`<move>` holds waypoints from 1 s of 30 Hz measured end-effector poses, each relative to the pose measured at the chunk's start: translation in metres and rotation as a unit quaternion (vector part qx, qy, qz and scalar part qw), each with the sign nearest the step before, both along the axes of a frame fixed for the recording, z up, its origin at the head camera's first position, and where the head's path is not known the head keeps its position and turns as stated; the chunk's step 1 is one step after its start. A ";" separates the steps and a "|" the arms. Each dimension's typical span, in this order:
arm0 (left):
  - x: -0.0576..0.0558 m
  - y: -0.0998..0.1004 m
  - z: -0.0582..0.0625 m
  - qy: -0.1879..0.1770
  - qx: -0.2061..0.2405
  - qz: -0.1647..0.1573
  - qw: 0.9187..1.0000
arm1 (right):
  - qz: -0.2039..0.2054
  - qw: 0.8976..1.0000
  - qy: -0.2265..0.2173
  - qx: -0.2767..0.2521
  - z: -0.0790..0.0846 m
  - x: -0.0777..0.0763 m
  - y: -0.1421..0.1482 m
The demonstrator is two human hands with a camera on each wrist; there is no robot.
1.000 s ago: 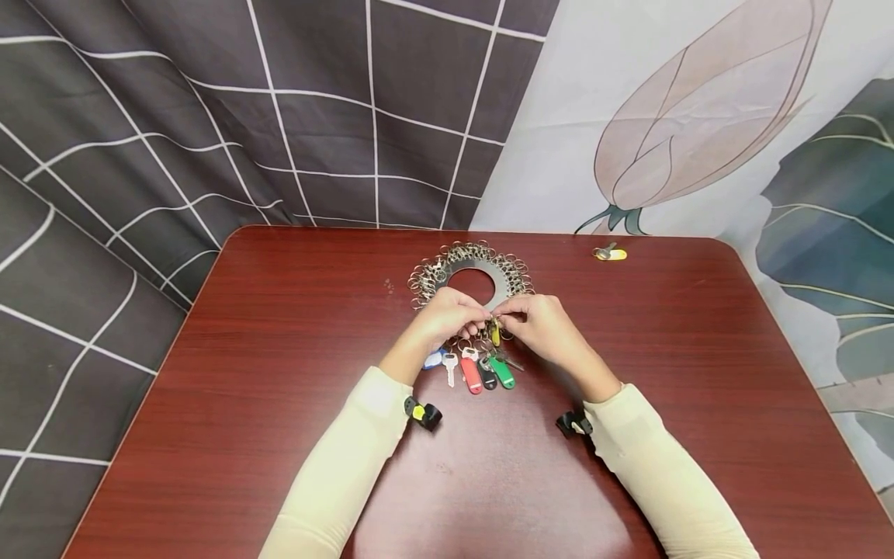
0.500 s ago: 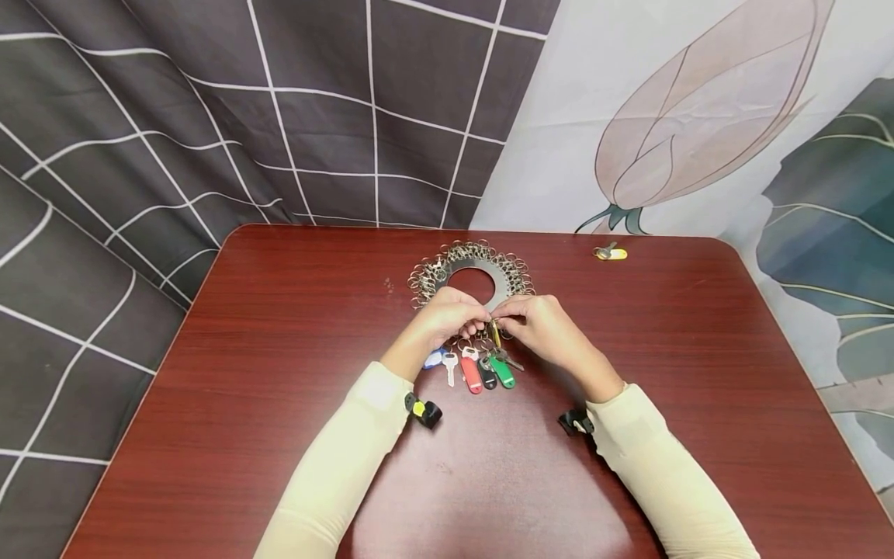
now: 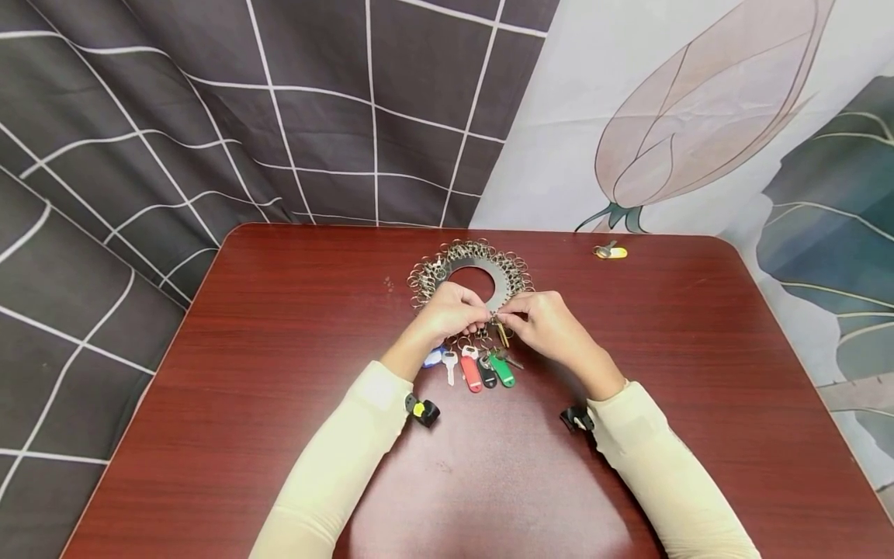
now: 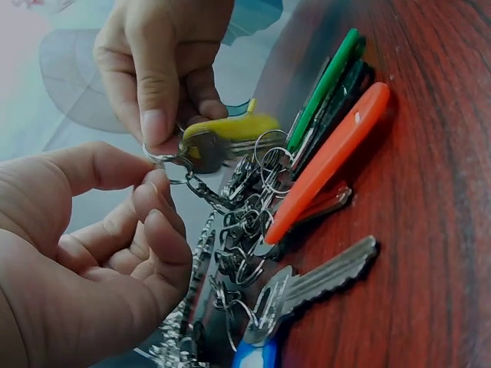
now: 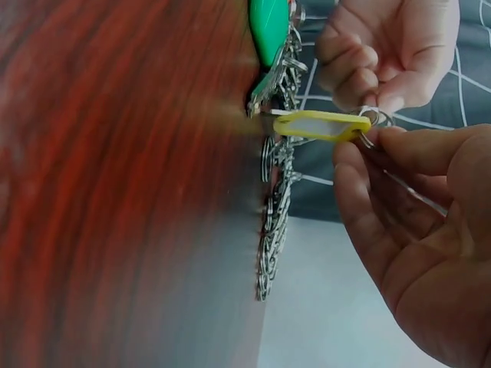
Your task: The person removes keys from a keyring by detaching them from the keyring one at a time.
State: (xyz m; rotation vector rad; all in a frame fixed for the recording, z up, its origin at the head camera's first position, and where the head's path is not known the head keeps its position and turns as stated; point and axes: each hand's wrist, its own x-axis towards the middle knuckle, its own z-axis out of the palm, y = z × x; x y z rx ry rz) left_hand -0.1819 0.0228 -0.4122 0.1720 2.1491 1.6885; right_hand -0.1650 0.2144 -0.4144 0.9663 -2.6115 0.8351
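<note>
A yellow key tag [image 5: 318, 113] and a key [image 4: 205, 152] hang from a small split ring [image 5: 376, 115]. My right hand [image 3: 548, 322] pinches that ring between thumb and finger. Facing it, my left hand [image 3: 447, 314] pinches a metal ring at the same spot with thumb and index finger, its other fingers curled loosely. Fingertips hide exactly how the rings are joined. A short chain links this spot to a flat grey metal disc [image 3: 482, 262] edged with many clasps and rings. Below the hands lie a red tag [image 3: 471, 374], a black tag [image 3: 486, 373] and a green tag [image 3: 501, 371].
A blue tag [image 3: 434, 357] and a silver key [image 3: 450, 368] lie by the left hand on the reddish-brown table [image 3: 279, 349]. Another yellow tag [image 3: 615, 252] with a key sits near the back right edge. Curtains [image 3: 419, 101] hang behind.
Between the hands, the yellow tag has turned and swung slightly to the right. Both hands keep nearly the same place, with small finger movements.
</note>
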 end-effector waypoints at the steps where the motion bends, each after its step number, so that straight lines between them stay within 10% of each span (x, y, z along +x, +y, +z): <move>1: 0.001 0.001 0.001 0.009 -0.006 0.000 1.000 | -0.004 1.000 0.000 0.001 0.000 0.000 0.000; 9: 0.006 0.004 0.006 0.100 -0.092 -0.002 0.991 | -0.049 0.998 -0.032 0.017 0.003 0.001 -0.001; 20: 0.017 0.006 0.003 0.245 -0.180 -0.008 0.953 | -0.101 0.990 -0.094 -0.009 0.006 0.001 0.000; 30: 0.018 0.006 0.003 0.216 -0.190 0.008 0.958 | -0.082 0.992 -0.095 -0.018 0.006 0.003 -0.003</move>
